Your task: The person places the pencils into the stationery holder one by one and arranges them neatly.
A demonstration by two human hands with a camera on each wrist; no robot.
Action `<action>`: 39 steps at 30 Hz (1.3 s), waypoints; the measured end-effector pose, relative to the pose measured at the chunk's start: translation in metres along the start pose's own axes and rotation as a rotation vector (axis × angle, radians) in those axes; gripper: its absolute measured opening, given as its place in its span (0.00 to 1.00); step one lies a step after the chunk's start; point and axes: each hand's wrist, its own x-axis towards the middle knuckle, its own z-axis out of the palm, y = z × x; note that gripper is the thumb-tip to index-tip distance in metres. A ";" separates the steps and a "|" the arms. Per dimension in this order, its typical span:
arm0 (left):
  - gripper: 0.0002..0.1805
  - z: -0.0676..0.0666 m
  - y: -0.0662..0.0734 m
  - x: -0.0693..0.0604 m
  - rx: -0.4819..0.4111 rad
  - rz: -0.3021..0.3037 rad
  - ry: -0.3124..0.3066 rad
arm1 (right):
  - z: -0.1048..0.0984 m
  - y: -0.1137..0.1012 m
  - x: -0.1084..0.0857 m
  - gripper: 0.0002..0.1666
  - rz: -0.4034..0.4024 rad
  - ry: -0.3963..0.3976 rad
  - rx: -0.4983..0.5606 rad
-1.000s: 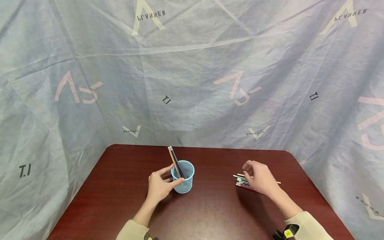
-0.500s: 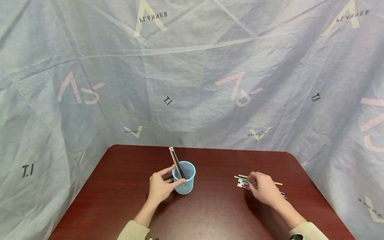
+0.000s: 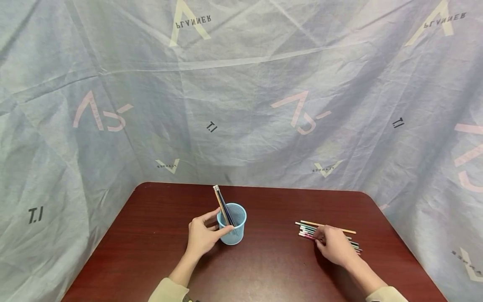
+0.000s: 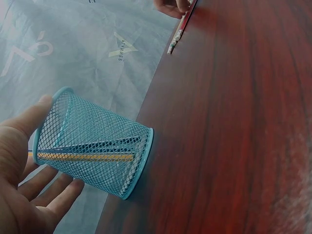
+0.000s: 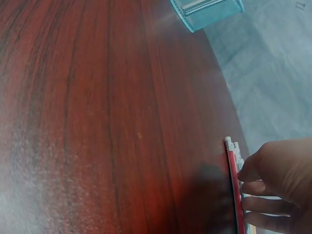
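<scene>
My left hand (image 3: pixel 203 237) holds a light blue mesh pencil cup (image 3: pixel 237 237) by its rim, thumb and fingers on either side. The cup stands upright on the table, and a few pencils (image 3: pixel 222 205) lean in it, yellow and dark ones among them. On the right, several loose pencils (image 3: pixel 306 229) lie side by side, their eraser ends toward the cup. Over their middle is my right hand (image 3: pixel 333 245), its fingertips at a red pencil (image 5: pixel 234 180) on the near edge of the bunch. Thumb and fingers look slightly apart, and no lifted pencil shows. The hand covers part of the bunch.
The dark red wooden table (image 3: pixel 264 268) has rounded far corners. A grey printed cloth (image 3: pixel 241 105) hangs behind and along both sides. A yellow pencil (image 3: pixel 347 231) lies at the far side of the bunch.
My right hand has come down and nearer onto the pencils, its fingers drawing closer to the red pencil. The left hand keeps its hold on the pencil cup.
</scene>
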 end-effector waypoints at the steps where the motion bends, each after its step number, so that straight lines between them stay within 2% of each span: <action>1: 0.40 0.000 0.000 0.000 0.001 -0.001 0.000 | 0.001 0.000 0.000 0.10 -0.005 0.001 0.001; 8: 0.39 0.000 -0.001 -0.001 0.016 0.017 0.008 | 0.006 0.001 0.000 0.14 -0.041 0.030 -0.038; 13: 0.39 -0.001 0.001 -0.001 0.021 0.014 0.014 | 0.007 0.002 -0.001 0.14 -0.045 0.002 -0.043; 23: 0.40 0.001 0.002 0.000 0.020 0.008 -0.001 | 0.003 -0.002 0.000 0.12 -0.003 -0.037 -0.056; 26: 0.39 0.001 0.001 0.001 0.009 0.024 -0.004 | -0.001 -0.006 0.004 0.12 -0.031 0.005 -0.057; 32: 0.39 0.000 0.001 0.000 -0.018 0.023 -0.013 | -0.010 -0.015 0.017 0.14 -0.149 0.152 -0.029; 39: 0.39 -0.001 -0.001 0.001 -0.013 0.013 -0.004 | -0.016 -0.024 0.037 0.11 -0.134 0.179 0.017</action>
